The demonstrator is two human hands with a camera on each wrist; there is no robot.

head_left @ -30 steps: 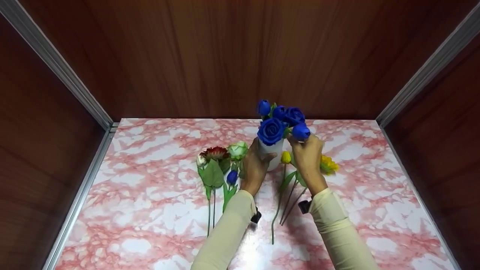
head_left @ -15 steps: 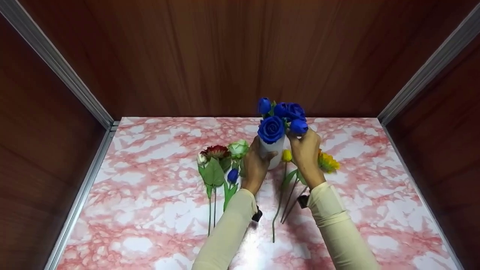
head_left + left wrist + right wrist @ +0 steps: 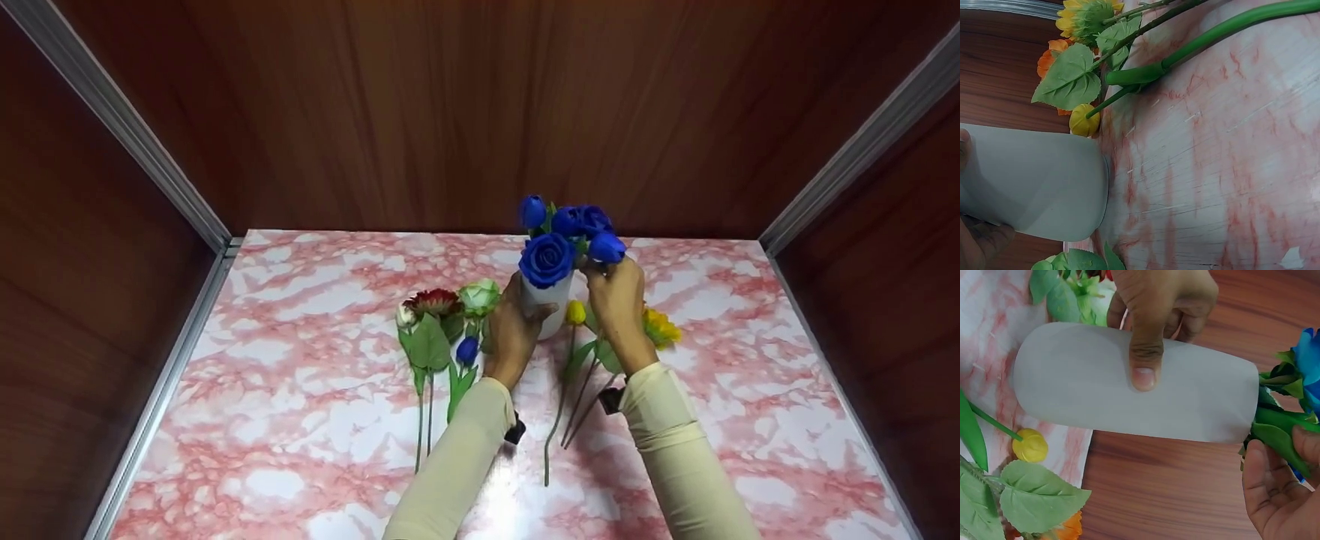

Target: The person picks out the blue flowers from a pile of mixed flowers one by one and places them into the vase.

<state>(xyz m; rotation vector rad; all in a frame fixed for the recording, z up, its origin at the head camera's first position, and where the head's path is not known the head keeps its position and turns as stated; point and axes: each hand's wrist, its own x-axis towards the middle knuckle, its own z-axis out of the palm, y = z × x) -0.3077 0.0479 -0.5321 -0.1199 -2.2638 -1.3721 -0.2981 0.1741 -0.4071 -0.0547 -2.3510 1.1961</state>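
A white vase (image 3: 1095,377) stands on the table with blue roses (image 3: 547,259) and blue tulips (image 3: 533,212) at its mouth. My left hand (image 3: 514,330) grips the vase round its side, the thumb lying across the front in the right wrist view. At the rim, my right hand (image 3: 619,304) pinches the green stem and leaf (image 3: 1278,441) of a blue tulip (image 3: 607,247) on the right of the bunch. The stems inside the vase are hidden by its wall.
Left of the vase lie a red flower (image 3: 433,302), a pale green rose (image 3: 478,298), a white bud (image 3: 405,316) and a blue tulip (image 3: 466,350). On the right are a yellow tulip (image 3: 575,312) and a sunflower (image 3: 661,328). Wooden panels enclose the marbled table (image 3: 300,420).
The blue tulip in my right hand has shifted slightly at the vase's mouth, and that hand has risen a little. My left hand keeps its grip on the vase.
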